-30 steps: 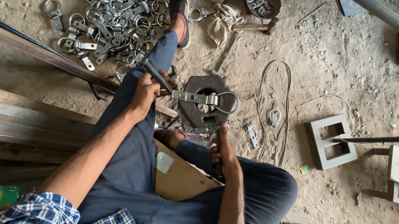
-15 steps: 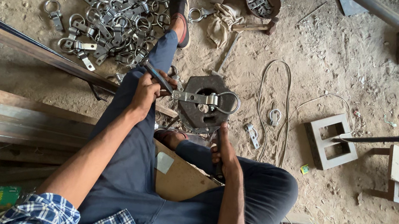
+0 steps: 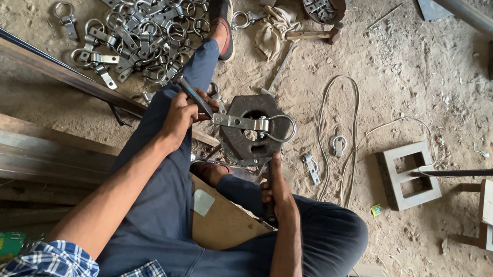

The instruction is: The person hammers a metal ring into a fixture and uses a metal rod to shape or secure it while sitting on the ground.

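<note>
Nothing has shifted since the earlier frames — both hands and the workpiece sit just as they did a second ago. That workpiece is a flat metal bracket with a ring at its end (image 3: pixel 255 123), lying across a heavy dark octagonal block (image 3: pixel 253 138) on the dirt floor (image 3: pixel 446 89), in front of the person's legs. The strap end points toward the left hand (image 3: pixel 181 112), which is closed around a thin metal tool (image 3: pixel 195 99) whose tip meets the strap end and pins it to the block. The right hand (image 3: pixel 273 187) is closed on a dark handle (image 3: pixel 269 193) just below the block; what the handle belongs to cannot be made out.

To do this step well, I judge the strap should stay flat and centred over the block's hollow, with the left grip firm and fingers kept back from the ring — a slipped tool would let the piece skid. Steady pressure from both sides looks better than a jerk.

Further out, a pile of finished ring brackets (image 3: pixel 141 21) lies to the upper left beside the outstretched foot, a loose bracket (image 3: pixel 338 146) and a wire loop (image 3: pixel 332 125) to the right, and a pale hollow block (image 3: pixel 410 174) beyond.
</note>
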